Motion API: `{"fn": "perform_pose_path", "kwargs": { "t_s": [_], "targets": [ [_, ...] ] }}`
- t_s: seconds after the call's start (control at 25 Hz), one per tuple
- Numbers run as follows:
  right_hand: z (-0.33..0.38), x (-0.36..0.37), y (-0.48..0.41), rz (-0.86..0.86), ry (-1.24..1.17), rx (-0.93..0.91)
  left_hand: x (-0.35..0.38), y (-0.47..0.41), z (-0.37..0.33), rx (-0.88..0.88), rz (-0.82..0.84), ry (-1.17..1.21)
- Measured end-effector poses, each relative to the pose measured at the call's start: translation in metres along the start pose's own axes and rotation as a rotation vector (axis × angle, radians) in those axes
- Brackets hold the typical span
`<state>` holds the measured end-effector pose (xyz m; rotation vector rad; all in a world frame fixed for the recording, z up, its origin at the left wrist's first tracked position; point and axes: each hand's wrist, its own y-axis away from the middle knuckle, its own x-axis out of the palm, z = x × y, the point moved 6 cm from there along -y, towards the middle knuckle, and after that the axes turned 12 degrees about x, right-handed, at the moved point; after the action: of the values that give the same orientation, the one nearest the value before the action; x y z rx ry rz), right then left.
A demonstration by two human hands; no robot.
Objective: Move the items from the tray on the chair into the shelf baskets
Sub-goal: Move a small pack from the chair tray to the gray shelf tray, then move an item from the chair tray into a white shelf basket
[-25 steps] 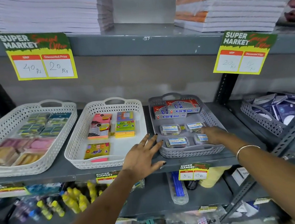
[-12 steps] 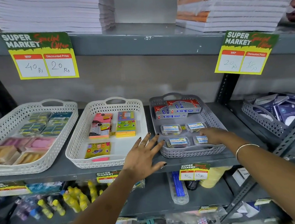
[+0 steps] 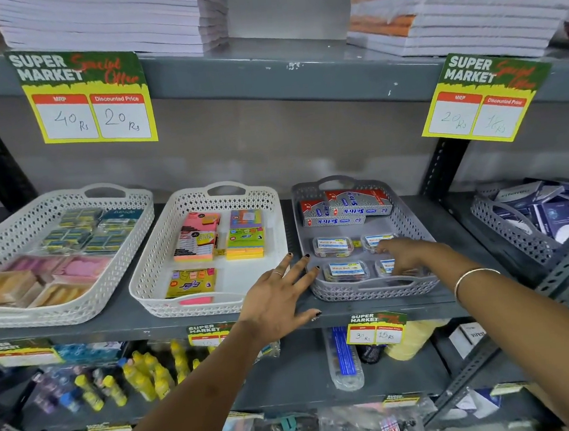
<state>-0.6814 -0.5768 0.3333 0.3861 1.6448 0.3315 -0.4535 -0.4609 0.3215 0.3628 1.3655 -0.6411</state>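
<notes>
Grey perforated plastic forms the basket (image 3: 410,218) that the right hand (image 3: 404,256) reaches into; it sits on the metal shelf (image 3: 455,298), at three o'clock from the white basket (image 3: 202,201) of sticky-note pads (image 3: 244,243). Four small clear boxes with blue-and-white labels lie in its near half. The right hand rests over the pair on the three o'clock side: its fingers (image 3: 383,242) curl down, with the index tip touching the far-right clear box (image 3: 376,241), while the near-right clear box (image 3: 385,268) lies mostly hidden under the palm. Whether the fingers actually grip either box I cannot tell. The other two clear boxes (image 3: 333,246) lie free at nine o'clock from that hand. Red-and-silver cartons (image 3: 344,206) are stacked at the basket's twelve o'clock end.

The left hand (image 3: 276,298) is spread flat and empty, fingers (image 3: 310,275) splayed, and holds nothing; its fingertips lie at the grey basket's near-left corner, between the two baskets, with the palm over the shelf edge. A second white basket (image 3: 68,203) of erasers stands farther toward nine o'clock. Yellow price tags (image 3: 95,116) hang from the shelf above.
</notes>
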Motion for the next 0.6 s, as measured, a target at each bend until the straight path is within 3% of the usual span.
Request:
{"fn": "perform_pose_path", "kwargs": {
  "t_s": [0.16, 0.32, 0.44, 0.6],
  "targets": [
    [0.025, -0.025, 0.011, -0.022, -0.040, -0.069, 0.001, 0.000, 0.000, -0.003, 0.013, -0.004],
    [0.067, -0.072, 0.041, -0.226, -0.126, -0.193, -0.001, -0.001, -0.001, 0.028, 0.050, -0.055],
    [0.131, -0.111, 0.082, -0.448, -0.151, -0.373, -0.011, 0.018, 0.006, 0.010, -0.080, -0.079],
    [0.249, -0.124, 0.152, -0.483, -0.223, -0.670, -0.005, 0.109, 0.043, -0.118, -0.153, -0.102]
  ]
}}
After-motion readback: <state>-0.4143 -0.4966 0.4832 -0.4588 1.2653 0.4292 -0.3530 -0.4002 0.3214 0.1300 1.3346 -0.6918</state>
